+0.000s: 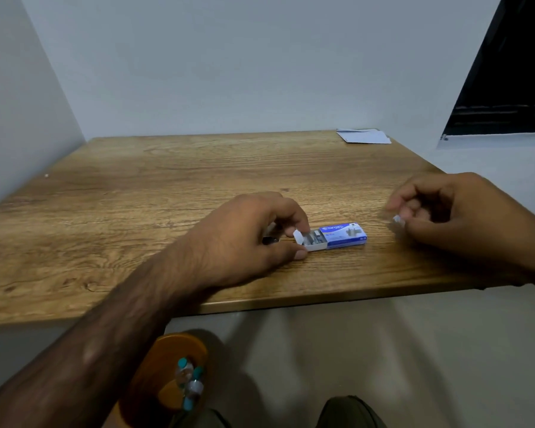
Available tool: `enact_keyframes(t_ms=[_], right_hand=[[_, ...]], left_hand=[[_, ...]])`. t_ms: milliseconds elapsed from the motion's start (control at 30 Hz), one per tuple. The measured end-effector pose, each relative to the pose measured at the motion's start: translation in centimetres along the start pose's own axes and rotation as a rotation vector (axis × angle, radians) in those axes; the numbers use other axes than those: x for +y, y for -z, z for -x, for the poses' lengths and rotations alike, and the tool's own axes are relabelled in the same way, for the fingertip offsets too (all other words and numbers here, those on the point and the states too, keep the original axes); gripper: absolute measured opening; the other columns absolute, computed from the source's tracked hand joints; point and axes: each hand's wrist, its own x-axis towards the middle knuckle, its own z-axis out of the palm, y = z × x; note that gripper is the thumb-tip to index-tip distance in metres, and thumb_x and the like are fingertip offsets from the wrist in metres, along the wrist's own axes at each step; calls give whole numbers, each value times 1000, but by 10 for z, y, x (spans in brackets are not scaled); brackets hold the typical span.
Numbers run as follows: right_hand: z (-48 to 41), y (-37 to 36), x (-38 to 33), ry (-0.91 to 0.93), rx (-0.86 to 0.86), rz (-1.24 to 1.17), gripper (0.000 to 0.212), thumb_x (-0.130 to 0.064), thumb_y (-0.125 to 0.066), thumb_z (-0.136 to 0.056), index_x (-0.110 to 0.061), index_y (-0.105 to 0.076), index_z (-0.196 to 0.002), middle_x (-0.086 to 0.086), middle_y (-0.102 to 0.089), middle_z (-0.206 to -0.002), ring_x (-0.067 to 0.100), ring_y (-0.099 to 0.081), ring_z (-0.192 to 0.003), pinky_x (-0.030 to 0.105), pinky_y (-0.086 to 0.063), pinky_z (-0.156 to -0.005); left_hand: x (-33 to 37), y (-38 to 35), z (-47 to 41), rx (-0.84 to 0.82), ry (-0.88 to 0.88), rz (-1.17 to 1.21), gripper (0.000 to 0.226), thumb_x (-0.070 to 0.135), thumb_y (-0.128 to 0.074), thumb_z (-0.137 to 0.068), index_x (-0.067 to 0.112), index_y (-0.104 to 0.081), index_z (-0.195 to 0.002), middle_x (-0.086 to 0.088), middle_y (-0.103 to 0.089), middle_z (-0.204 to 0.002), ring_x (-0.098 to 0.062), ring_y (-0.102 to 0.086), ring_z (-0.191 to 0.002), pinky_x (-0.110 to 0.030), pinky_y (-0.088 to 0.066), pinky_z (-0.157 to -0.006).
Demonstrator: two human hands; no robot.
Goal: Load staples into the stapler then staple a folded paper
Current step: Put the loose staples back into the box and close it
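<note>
Nearest me, my left hand steadies the small blue-and-white cardboard staple box at the desk's centre, thumb and forefinger pinching its white inner tray, slid out toward nine o'clock with grey metal staple strips showing. At three o'clock my right hand hovers, grip pressed on a small pale piece, too blurred to name. I judge we are at fetching staples; next needs the stapler, perhaps the dark object half-hidden under my left hand. Far at one o'clock on the grained wooden desk lies the folded white paper.
</note>
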Motion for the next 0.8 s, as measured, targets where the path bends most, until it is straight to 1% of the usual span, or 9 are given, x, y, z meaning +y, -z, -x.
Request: enact_keyframes(t_ms=[67,133,200,367,433,500,533,667,800], right_hand=[[-1,-3,-7,8,-2,-145,26,-11,-73,-82,-36,-76,-90,-3,-73,-76,6,-63,-57,15,-51,-58],[-3,-4,-14,33,-16,-198,23,-10,-73,-84,-32,-79,-87,4,-73,-72,3,-63,-54,11,-50,-54],[-3,-4,-24,49,-40,-223,21,-12,-74,-83,-32,-81,-86,8,-74,-68,9,-67,-55,14,-55,-56],[-2,-6,-32,4,-40,-135,20,-16,-70,-82,-35,-78,-84,-1,-78,-67,12,-72,-55,26,-59,-56],[-1,-8,-35,-9,-23,-188,23,-7,-66,-86,-26,-76,-82,3,-79,-72,20,-74,-56,32,-59,-50],[1,-11,-38,-16,-24,-259,30,5,-61,-89,-18,-77,-79,8,-77,-73,23,-73,-54,30,-58,-44],[1,-13,-39,-22,-34,-277,31,6,-60,-90,-16,-77,-78,9,-76,-71,22,-72,-52,28,-57,-43],[-1,-23,-46,-47,-145,-336,24,-1,-58,-97,-12,-78,-93,3,-74,-66,14,-68,-50,23,-54,-44],[-5,-27,-57,-43,-209,-432,19,-11,-59,-97,-15,-76,-104,-2,-72,-64,9,-67,-51,21,-55,-48]], left_hand=[[-1,0,0,16,14,12,23,40,-77,-81,34,-69,-102,17,-69,-100,1,-62,-95,-36,-54,-86],[-2,0,0,21,24,17,22,41,-78,-81,34,-68,-99,18,-69,-97,2,-62,-93,-35,-54,-84],[-2,0,0,26,20,19,21,41,-78,-80,34,-68,-97,18,-70,-96,2,-61,-91,-33,-53,-82],[-3,0,0,25,12,-3,22,40,-79,-80,33,-68,-99,17,-69,-96,2,-60,-91,-25,-50,-77],[-3,-1,-1,26,10,-14,22,41,-79,-80,33,-68,-99,17,-69,-95,3,-59,-90,-22,-48,-74],[-4,-1,-1,27,12,-15,22,41,-79,-80,33,-68,-98,18,-69,-95,4,-59,-90,-19,-46,-73],[-4,-2,0,29,14,-12,22,41,-79,-79,33,-68,-98,18,-69,-95,5,-58,-90,-18,-45,-72],[-4,-3,2,35,16,-17,24,41,-80,-79,33,-68,-98,17,-69,-94,8,-57,-87,-13,-40,-67],[-4,-2,2,28,25,-30,25,43,-79,-80,33,-68,-100,17,-69,-96,6,-58,-91,-12,-42,-70]])
